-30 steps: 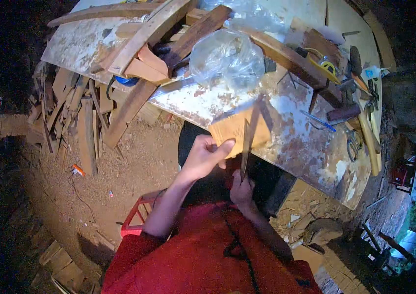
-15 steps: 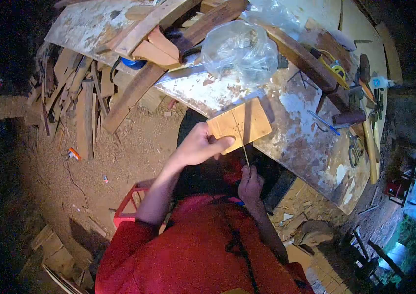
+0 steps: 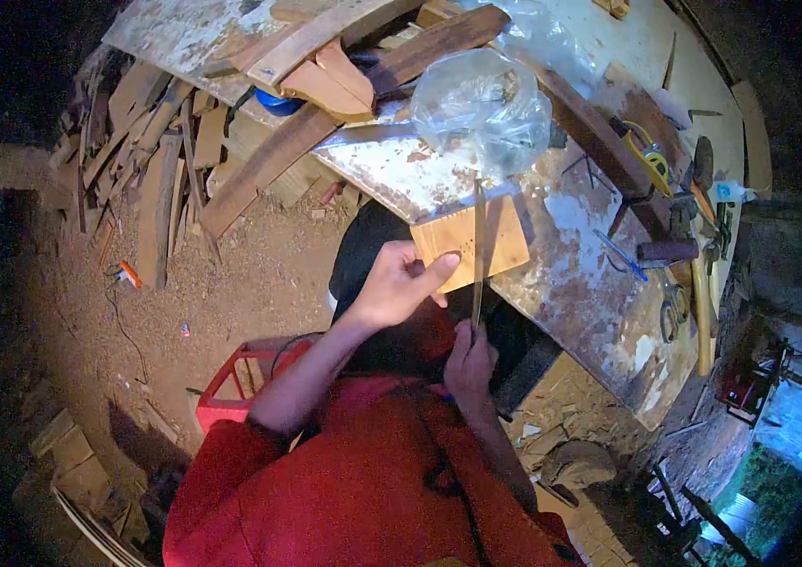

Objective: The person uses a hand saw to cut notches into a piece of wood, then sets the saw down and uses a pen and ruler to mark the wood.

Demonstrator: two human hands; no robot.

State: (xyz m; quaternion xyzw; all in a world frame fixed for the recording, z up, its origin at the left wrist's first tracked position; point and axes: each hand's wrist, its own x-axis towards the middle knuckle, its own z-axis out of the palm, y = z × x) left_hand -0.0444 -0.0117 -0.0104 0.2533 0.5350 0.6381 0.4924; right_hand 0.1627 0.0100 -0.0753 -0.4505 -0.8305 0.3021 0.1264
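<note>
My left hand [image 3: 399, 285] grips a flat, light-coloured wooden block [image 3: 507, 234] by its left end, thumb on the upper face and fingers underneath. Small dark dots and thin lines mark that face. Closed around the lower end of a long, narrow metal blade [image 3: 479, 236] is my right hand [image 3: 470, 364]. The blade runs upward across the face of the block, its broad side showing and its tip past the far edge. Whether it is a file or a saw blade I cannot make out, nor whether it touches the wood.
A worn, paint-stained workbench [image 3: 571, 283] carries a clear plastic bag [image 3: 481, 109], wooden beams [image 3: 599, 142], a blue pen [image 3: 620, 255], scissors [image 3: 673, 312] and a yellow tape measure [image 3: 648, 161]. Scrap wood [image 3: 151, 203] leans at the left. A red stool [image 3: 231, 383] stands beside me.
The blade has turned from edge-on to showing its broad side, and it reaches further up past the block. My right hand has shifted slightly left. My left hand keeps its hold.
</note>
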